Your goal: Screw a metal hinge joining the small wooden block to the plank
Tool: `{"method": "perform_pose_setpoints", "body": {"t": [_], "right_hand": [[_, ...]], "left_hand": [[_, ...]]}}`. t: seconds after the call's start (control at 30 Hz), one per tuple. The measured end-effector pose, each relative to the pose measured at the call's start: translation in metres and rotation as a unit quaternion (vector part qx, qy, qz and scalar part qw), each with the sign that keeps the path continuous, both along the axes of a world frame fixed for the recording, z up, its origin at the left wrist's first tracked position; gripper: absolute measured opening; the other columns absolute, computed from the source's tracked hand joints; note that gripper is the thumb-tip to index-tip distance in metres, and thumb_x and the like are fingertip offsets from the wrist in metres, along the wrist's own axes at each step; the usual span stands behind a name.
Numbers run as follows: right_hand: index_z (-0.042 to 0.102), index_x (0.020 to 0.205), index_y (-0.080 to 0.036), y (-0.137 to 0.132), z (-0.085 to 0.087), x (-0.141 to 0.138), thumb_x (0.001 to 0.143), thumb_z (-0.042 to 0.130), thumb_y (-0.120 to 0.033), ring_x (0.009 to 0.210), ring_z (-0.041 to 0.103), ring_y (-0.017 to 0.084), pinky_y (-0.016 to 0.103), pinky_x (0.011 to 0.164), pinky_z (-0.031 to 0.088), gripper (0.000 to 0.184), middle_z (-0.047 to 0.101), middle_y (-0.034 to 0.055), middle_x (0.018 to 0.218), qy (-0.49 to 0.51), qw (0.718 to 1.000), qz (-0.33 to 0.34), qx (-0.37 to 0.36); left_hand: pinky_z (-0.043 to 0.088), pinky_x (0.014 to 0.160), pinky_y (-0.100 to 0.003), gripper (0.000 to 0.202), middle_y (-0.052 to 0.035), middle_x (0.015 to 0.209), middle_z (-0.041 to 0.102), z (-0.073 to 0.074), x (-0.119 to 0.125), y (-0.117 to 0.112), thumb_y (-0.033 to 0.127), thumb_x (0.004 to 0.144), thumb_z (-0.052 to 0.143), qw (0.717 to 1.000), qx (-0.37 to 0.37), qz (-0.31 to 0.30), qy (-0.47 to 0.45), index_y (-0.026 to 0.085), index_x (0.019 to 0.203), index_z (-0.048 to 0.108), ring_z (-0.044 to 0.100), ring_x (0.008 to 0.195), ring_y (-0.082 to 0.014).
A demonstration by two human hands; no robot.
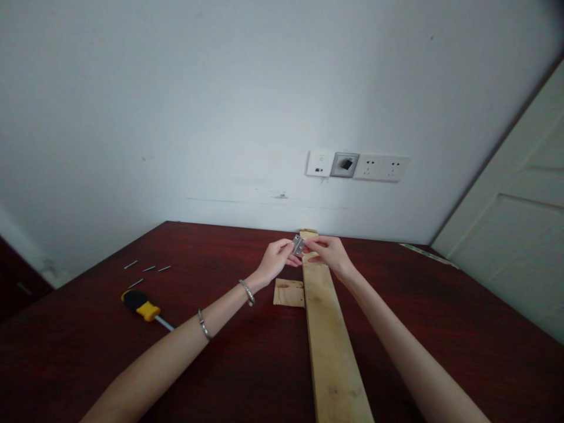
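Observation:
Between my two hands is a small silver metal hinge [298,245], held up above the far part of a long wooden board [328,329]. My left hand [277,258] pinches its left side, with the other fingers partly stretched below it. On the right side, the thumb and fingertips of my right hand [330,252] close on the hinge. Under my hands, a small square wood piece [288,292] lies against the board's left edge. The board's far end is partly hidden behind my hands.
On the dark red table [238,364], a yellow and black screwdriver [141,305] lies at the left, its shaft partly behind my left forearm. Several screws [148,268] lie beyond it. A thin strip [427,254] rests near the right back edge. Wall sockets [381,168] are behind.

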State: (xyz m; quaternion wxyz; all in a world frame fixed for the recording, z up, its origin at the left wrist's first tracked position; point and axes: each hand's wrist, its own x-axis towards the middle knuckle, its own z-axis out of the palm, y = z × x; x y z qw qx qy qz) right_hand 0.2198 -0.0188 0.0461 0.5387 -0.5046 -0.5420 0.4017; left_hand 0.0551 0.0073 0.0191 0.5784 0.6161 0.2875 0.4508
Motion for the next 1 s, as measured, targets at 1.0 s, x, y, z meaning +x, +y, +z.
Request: {"method": "perform_pose_setpoints", "body": {"t": [1.0], "right_hand": [[0.053,0.116,-0.020,-0.012,0.009,0.002,0.063,0.073,-0.026,0.079,0.064,0.017,0.019,0.041,0.053,0.057,0.062,0.0051,0.097,-0.085,0.984,0.154,-0.002]], "left_hand": [[0.047,0.065,-0.023,0.045,-0.0018,0.082,0.062,0.013,-0.032,0.014,0.023,0.075,0.070,0.941,0.272,-0.025,0.198,0.017,0.119,0.061,0.055,0.068,-0.0121]]}}
